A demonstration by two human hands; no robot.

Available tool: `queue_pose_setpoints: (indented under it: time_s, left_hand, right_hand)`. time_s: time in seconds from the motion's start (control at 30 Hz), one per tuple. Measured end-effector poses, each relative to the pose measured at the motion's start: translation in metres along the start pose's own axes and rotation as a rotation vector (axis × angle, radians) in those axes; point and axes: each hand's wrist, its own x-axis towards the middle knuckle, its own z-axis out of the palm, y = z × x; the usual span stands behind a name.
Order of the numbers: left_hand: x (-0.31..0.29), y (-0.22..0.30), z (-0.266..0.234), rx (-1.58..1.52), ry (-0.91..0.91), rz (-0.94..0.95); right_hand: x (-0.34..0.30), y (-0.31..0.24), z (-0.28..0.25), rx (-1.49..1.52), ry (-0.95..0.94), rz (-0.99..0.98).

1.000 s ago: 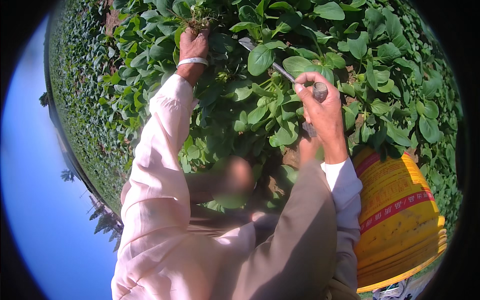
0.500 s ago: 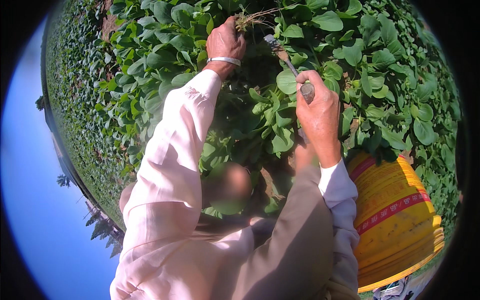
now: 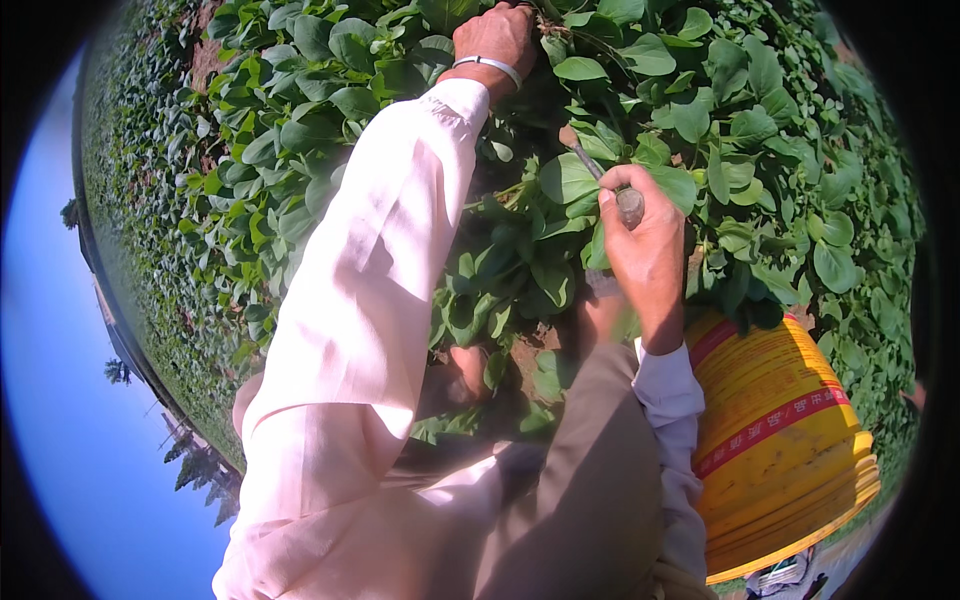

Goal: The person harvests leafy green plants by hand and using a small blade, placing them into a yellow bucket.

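My left hand point(image 3: 495, 45) reaches far forward into the leafy plants at the top of the view, a pale band at its wrist. Its fingers curl closed next to a brown, root-like tuft point(image 3: 549, 25); the fingertips are partly hidden, and what they hold cannot be made out. Nearer and to the right, my right hand point(image 3: 650, 235) is wrapped round the rounded handle of a narrow hand trowel point(image 3: 590, 160). Its thin metal shaft points forward and left, rusty at the neck, and leaves cover the blade. Broad green leafy plants point(image 3: 570, 178) surround both hands.
A yellow ribbed bucket point(image 3: 790, 440) with red bands lies tilted beside my right forearm. Dense rows of the same green crop point(image 3: 180, 190) stretch left and right. Bare brown soil point(image 3: 530, 360) shows between my legs, with my feet among the leaves.
My left hand has moved forward and right; the stringy roots seen at its fingers are now mostly out of sight. My right hand has shifted slightly nearer, and leaves now hide the trowel's tip.
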Motion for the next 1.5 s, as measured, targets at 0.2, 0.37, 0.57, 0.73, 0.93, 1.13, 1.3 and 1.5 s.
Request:
queue_pose_setpoints:
  time_s: [0.2, 0.37, 0.57, 0.73, 0.93, 1.13, 1.3, 1.5]
  left_hand:
    - [0.006, -0.004, 0.008, -0.056, -0.150, -0.067]
    - [0.018, 0.004, -0.006, 0.089, -0.393, -0.107]
    - [0.030, 0.024, 0.019, 0.231, -0.469, 0.033]
    - [0.020, 0.027, 0.019, 0.037, -0.475, -0.046]
    - [-0.018, -0.029, -0.006, -0.631, -0.217, -0.178]
    - [-0.037, -0.056, -0.044, -1.634, 0.074, -0.592]
    - [-0.036, -0.071, -0.089, -1.668, 0.307, -0.502]
    - [-0.048, -0.052, -0.203, -1.581, -0.129, -0.308]
  right_hand:
    - [0.005, 0.008, -0.003, 0.028, -0.005, -0.003]
    - [0.005, 0.003, -0.005, 0.063, -0.038, 0.030]
    - [0.008, 0.017, -0.007, 0.070, -0.010, 0.023]
    - [0.008, 0.017, -0.014, 0.068, -0.027, 0.085]
    - [0.011, 0.010, -0.005, 0.087, -0.047, 0.009]
    - [0.011, 0.017, -0.006, 0.092, -0.042, 0.051]
    - [0.008, 0.012, -0.004, 0.066, -0.027, -0.028]
    - [0.006, -0.009, -0.003, 0.007, -0.283, -0.068]
